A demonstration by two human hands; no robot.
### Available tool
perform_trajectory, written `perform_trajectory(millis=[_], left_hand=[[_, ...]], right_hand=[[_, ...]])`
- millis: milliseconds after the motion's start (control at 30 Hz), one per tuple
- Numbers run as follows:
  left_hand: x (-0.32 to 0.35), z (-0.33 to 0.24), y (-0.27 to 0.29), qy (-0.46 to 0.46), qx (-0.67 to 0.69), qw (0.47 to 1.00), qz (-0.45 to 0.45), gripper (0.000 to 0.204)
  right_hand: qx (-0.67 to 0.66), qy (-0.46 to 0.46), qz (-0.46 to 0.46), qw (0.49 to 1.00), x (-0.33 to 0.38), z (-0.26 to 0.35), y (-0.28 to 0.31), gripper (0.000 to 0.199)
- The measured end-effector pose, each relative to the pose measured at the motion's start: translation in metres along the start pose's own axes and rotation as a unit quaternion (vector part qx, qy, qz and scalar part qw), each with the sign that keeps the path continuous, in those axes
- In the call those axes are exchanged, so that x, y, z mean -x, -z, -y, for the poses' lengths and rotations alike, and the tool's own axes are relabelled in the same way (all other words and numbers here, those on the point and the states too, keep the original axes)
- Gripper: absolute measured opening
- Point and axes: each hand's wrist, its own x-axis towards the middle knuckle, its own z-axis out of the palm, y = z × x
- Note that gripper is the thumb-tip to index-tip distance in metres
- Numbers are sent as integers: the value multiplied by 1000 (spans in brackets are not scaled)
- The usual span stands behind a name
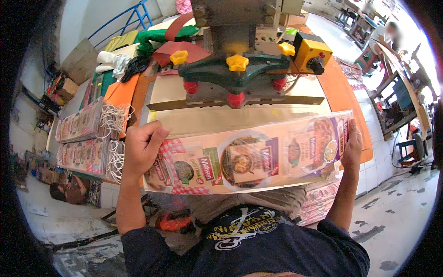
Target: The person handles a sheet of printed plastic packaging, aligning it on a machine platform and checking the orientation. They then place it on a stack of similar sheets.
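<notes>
A long printed plastic banner (203,147) with food pictures and a red checked edge is stretched across in front of me, glossy and slightly slanted up to the right. My left hand (144,144) is closed on its upper left end, thumb on top. At the far right end my right hand (353,144) grips the short edge, its fingers partly hidden. Just beyond the banner stands a press machine with a dark green head (217,74), yellow star knobs (237,63), red round feet and a long metal bar (258,102) over a pale work surface (207,117).
Left of my left hand lie stacks of similar printed banners (83,154) with white strings (117,120). A yellow control box (313,53) with a black dial is mounted right of the press. More printed sheets (318,203) lie low at the right. Another person (383,37) sits far right.
</notes>
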Motion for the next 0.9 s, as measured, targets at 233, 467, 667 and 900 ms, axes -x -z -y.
perform_trajectory(millis=[233, 467, 667, 900], left_hand=[[4, 24, -3, 150, -96, 971, 161, 33], [26, 90, 2, 278, 295, 914, -13, 34], [52, 119, -27, 226, 225, 940, -122, 43], [63, 116, -55, 234, 256, 917, -195, 47]], right_hand=[[31, -52, 38, 997, 9, -8, 20, 45], [78, -65, 38, 994, 9, -9, 17, 39], [431, 47, 36, 900, 19, -7, 9, 37], [468, 37, 32, 883, 22, -2, -2, 41]])
